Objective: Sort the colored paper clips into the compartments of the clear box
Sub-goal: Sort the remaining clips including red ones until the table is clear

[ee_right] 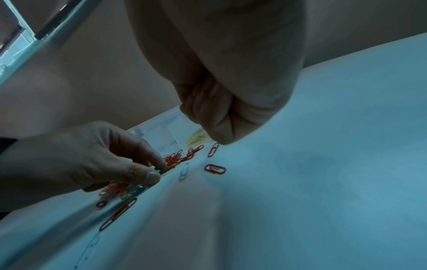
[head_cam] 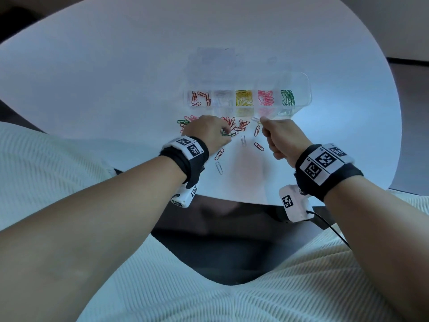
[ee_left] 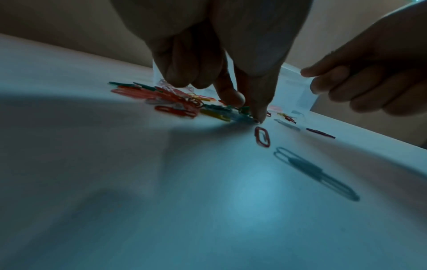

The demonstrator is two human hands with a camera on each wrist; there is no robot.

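Note:
The clear box (head_cam: 301, 98) lies ahead on the white table, with red, white, yellow, pink and green clips in separate compartments. In front of it is a mixed pile of paper clips (head_cam: 238, 125). My left hand (head_cam: 226, 133) is down on the pile, thumb and forefinger pinching a green clip (ee_left: 243, 110), which the right wrist view also shows as a green clip (ee_right: 161, 168). My right hand (head_cam: 263, 120) is curled just before the box and pinches a white clip (head_cam: 255, 119). Its curled fingers (ee_right: 217, 127) hide the grip in the right wrist view.
Loose clips lie nearer me: a red one (head_cam: 258, 146), a silver one (head_cam: 243, 139), another red (head_cam: 219, 154) and another silver (head_cam: 219, 168). The box lid (head_cam: 285, 82) stands open behind the compartments. The table's near edge (head_cam: 232, 201) is just below my wrists.

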